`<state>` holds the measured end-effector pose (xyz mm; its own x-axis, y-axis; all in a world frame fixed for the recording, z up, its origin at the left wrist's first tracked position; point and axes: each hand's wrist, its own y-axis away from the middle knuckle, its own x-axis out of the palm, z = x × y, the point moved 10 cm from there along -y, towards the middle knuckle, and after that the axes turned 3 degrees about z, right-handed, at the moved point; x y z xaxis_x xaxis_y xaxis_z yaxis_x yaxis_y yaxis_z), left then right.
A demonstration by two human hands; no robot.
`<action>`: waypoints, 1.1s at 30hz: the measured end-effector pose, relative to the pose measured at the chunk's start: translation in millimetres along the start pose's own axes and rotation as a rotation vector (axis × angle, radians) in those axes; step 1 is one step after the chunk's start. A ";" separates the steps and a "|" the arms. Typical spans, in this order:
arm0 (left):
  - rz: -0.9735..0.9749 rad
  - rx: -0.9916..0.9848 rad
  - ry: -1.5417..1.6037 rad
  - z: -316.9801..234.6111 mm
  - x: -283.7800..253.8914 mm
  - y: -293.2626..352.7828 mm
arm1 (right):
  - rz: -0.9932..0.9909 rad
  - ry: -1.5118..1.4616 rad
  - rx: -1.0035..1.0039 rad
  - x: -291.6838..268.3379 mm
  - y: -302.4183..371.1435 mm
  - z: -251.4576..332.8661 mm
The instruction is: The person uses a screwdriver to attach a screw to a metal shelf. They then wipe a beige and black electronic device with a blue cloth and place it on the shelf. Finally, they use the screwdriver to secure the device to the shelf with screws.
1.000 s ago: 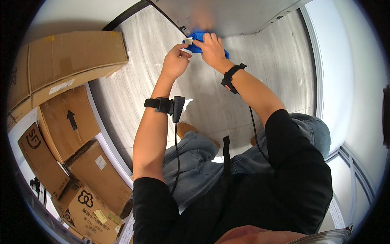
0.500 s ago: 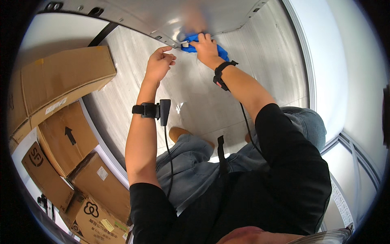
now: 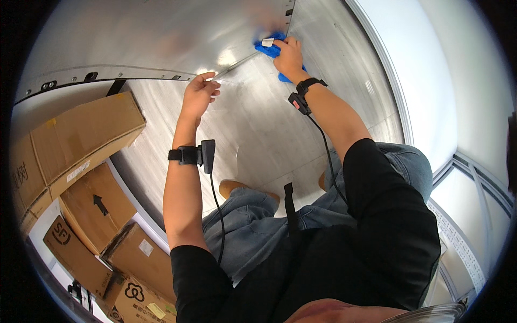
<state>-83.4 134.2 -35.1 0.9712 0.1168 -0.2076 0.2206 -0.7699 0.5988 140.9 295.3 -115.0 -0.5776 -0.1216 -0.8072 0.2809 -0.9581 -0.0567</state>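
Shirt (image 3: 328, 242): black and short-sleeved, it is filling the bottom of the view, with blue-grey jeans (image 3: 258, 223) showing beyond it.
Strap (image 3: 291, 207): a dark strip is lying over the jeans, its end pointing toward the floor.
Wristbands: a black left band (image 3: 188, 155) and a black right band (image 3: 304, 97) are circling the wrists, each trailing a thin cable.
Left hand (image 3: 200, 96): its fingers are bending loosely, half spread, with the forefinger lying at the panel's lower edge; whether they are gripping that edge I cannot tell.
Right hand (image 3: 291, 58): it is closing around the blue cloth, thumb and fingers bunching the fabric.
Blue cloth (image 3: 264, 50): it is lying up against the panel near its right-hand corner, a white tag (image 3: 267, 42) showing; another fold is hanging out below the hand.
Floor (image 3: 258, 124): pale grey, wood-patterned boards are spreading under the hands.
Cardboard boxes (image 3: 86, 134): brown cartons are standing and leaning together at left, one bearing a black arrow.
Panel (image 3: 145, 43): smooth grey metal is spanning the upper left, faintly mirroring the hands.
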 end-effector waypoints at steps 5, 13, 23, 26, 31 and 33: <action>-0.115 0.059 0.020 -20.2 -11.0 2.0 | -0.260 -0.253 -0.097 -51.4 3.1 22.0; -0.224 0.111 -0.128 -30.5 -40.6 14.4 | -0.242 -0.285 0.077 -35.3 3.2 19.3; -0.260 0.078 -0.148 -16.5 -52.4 33.2 | -0.228 -0.372 0.072 22.0 28.5 92.0; -0.233 0.122 -0.203 -19.1 -48.4 29.5 | -0.151 -0.460 -0.010 32.3 40.7 132.1; -0.177 0.163 -0.238 -23.0 -51.9 25.3 | -0.198 -0.645 -0.066 -19.2 44.0 164.2; -0.167 0.146 -0.246 -22.8 -54.4 22.6 | -0.313 -0.655 -0.145 -54.9 41.1 171.5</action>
<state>-129.2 124.8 7.4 0.8679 0.1078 -0.4849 0.3426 -0.8367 0.4273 52.7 218.1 27.7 -0.9736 -0.0222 -0.2273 0.1008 -0.9348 -0.3405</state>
